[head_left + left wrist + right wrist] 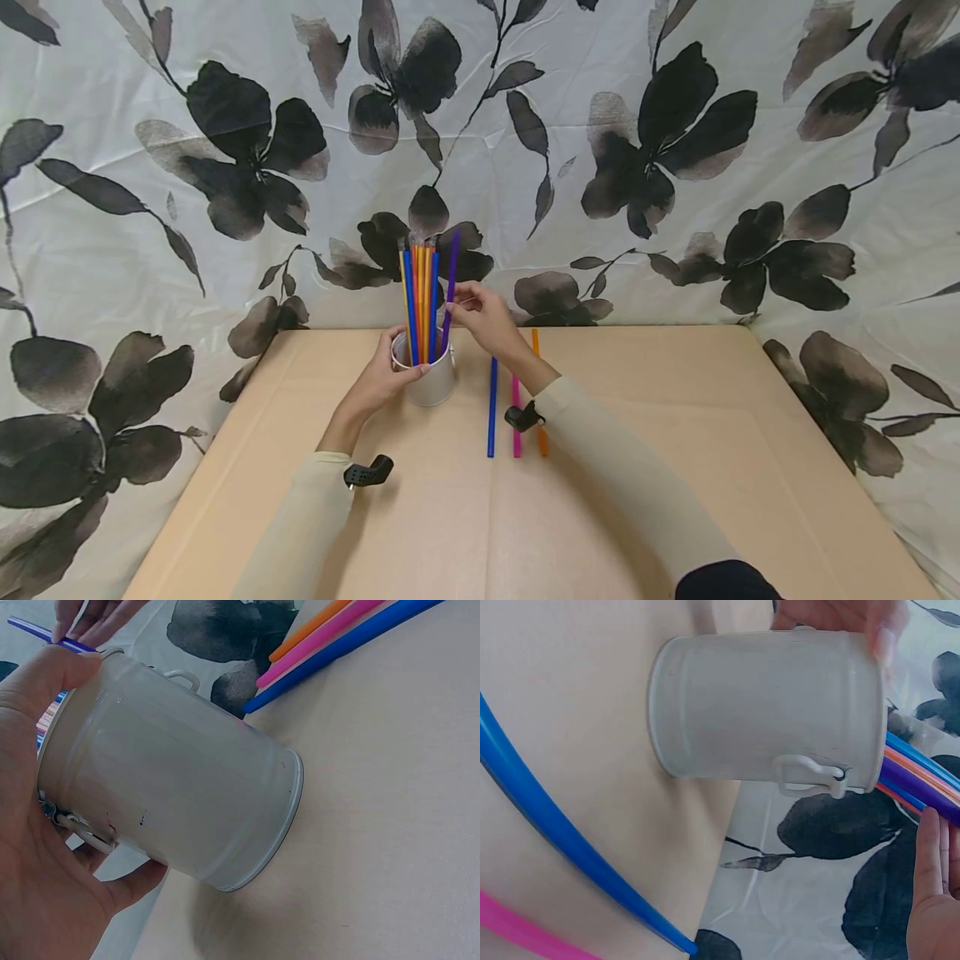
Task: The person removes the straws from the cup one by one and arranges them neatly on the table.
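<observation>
A small whitish metal pail [431, 390] with side handles stands near the table's back edge, full of blue, orange and yellow straws [420, 300]. My left hand [382, 377] grips the pail near its rim, thumb across the front, as the left wrist view shows on the pail's wall [180, 765]. Between the fingertips of my right hand [491, 321] is a purple straw [453, 267], upright with a slight tilt at the pail's right side. Its lower end is down inside the rim, beside the other straws. The right wrist view shows the fingers at the purple straw [922, 789].
Right of the pail, a blue straw [492, 417], a pink straw [516, 433] and an orange straw [543, 442] lie side by side on the wooden table [420, 517]. My right forearm crosses over the pink and orange ones. A flowered cloth [547, 208] hangs behind.
</observation>
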Available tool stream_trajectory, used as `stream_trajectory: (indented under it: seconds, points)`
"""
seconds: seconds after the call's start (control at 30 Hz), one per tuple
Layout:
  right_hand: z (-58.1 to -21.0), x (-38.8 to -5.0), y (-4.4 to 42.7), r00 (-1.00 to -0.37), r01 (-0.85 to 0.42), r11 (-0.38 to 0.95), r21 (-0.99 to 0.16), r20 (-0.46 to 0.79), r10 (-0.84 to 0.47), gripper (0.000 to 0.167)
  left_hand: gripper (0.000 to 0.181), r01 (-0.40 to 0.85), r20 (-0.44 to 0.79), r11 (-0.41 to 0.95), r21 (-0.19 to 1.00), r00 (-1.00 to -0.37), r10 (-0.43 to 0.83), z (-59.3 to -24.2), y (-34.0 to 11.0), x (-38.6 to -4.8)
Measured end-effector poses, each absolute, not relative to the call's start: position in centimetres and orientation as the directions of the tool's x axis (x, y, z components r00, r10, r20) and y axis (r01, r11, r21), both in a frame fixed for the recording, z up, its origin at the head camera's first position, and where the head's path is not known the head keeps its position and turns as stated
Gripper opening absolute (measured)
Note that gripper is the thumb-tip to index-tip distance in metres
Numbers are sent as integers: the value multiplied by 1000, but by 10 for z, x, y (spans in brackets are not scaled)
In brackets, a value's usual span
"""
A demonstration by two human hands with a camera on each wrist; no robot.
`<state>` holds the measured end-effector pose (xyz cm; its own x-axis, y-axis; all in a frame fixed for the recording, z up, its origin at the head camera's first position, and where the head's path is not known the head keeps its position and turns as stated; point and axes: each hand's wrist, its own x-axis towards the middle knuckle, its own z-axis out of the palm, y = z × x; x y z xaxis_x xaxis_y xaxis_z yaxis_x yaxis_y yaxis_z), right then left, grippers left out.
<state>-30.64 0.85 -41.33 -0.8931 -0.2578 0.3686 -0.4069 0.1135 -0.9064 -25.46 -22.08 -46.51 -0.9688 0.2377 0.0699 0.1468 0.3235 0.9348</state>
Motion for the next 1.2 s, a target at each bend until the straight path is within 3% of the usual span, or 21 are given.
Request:
stream_trajectory:
  seconds: [0.43, 0.8, 1.03, 1.2]
  points:
    - [-392, -302, 20, -873, -451, 12, -892, 438, -214, 31, 89, 133, 57, 320, 938, -970, 238, -464, -219, -255]
    - [-350, -276, 34, -837, -522, -33, -852, 520, -171, 25, 91, 108, 30, 339, 935, -973, 227, -461, -217, -256]
    - [-364, -295, 52, -817, -556, -61, -829, 559, -145, 27, 91, 110, 33, 339, 934, -973, 226, -463, -218, -256]
    - [-365, -291, 65, -837, -529, -40, -847, 529, -142, 31, 89, 128, 53, 328, 936, -972, 228, -465, -219, -257]
